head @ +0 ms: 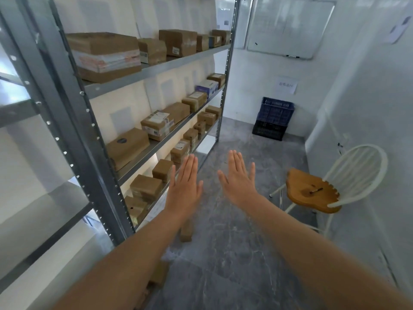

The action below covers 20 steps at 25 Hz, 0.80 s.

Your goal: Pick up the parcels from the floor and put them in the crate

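My left hand (184,186) and my right hand (238,179) are stretched out flat in front of me, palms down, fingers apart, holding nothing. A small brown parcel (186,231) lies on the grey floor just under my left forearm, partly hidden by it. Another brown parcel (159,274) lies nearer to me on the floor, also partly covered by that arm. A dark blue crate (277,109) stands on top of a black crate (269,130) against the far wall.
A metal shelf rack (154,71) filled with several cardboard boxes runs along the left. A white chair with a wooden seat (312,191) stands at the right wall. A whiteboard (288,25) hangs on the far wall.
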Available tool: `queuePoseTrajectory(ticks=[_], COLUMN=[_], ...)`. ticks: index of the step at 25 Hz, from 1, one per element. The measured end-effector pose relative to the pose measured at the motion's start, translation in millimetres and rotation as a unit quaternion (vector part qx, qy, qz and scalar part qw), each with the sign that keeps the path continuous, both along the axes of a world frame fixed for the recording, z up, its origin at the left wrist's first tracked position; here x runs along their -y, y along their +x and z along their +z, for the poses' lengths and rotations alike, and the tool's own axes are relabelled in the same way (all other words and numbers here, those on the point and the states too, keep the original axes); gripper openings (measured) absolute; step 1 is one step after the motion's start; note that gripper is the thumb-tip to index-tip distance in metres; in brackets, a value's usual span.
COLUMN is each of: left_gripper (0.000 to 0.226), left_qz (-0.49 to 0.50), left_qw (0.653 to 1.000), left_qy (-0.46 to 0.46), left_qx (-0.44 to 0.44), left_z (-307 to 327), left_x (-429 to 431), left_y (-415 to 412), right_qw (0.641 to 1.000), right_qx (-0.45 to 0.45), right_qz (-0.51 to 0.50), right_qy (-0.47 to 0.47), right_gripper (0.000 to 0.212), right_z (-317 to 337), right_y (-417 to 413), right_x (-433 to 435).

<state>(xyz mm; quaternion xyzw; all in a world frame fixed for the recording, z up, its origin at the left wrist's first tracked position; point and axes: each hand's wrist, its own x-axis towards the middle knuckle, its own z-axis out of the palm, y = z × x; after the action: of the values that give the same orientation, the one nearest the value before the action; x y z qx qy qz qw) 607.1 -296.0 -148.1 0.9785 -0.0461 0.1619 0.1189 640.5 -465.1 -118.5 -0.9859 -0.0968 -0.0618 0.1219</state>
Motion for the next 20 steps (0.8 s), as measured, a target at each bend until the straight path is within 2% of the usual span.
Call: queuePoseTrajectory(ticks=[9, 15, 20], left_gripper=[0.063, 0.064, 0.065], left_qz=[0.043, 0.036, 0.031], left_qw=[0.998, 0.997, 0.996], left_qy=[-0.014, -0.035, -0.017], left_qx=[-0.047, -0.057, -0.082], left_z=[-43.5, -61.4, -82.1], left_x=[-96.0, -110.9, -117.0], left_y=[64.5, 102.6, 134.6], right_qw=[0.997, 0.994, 0.989], right_qx=[-0.057, -0.079, -0.090], right_qz=[0.039, 0.062, 0.108], right_qy=[-0.041, -0.034, -0.053], right_gripper=[0.070, 0.069, 0.069], right_z=[-32.2, -46.0, -71.4], right_y=[69.3, 120.8, 182.5], right_x=[-79.4, -103.9, -110.6])
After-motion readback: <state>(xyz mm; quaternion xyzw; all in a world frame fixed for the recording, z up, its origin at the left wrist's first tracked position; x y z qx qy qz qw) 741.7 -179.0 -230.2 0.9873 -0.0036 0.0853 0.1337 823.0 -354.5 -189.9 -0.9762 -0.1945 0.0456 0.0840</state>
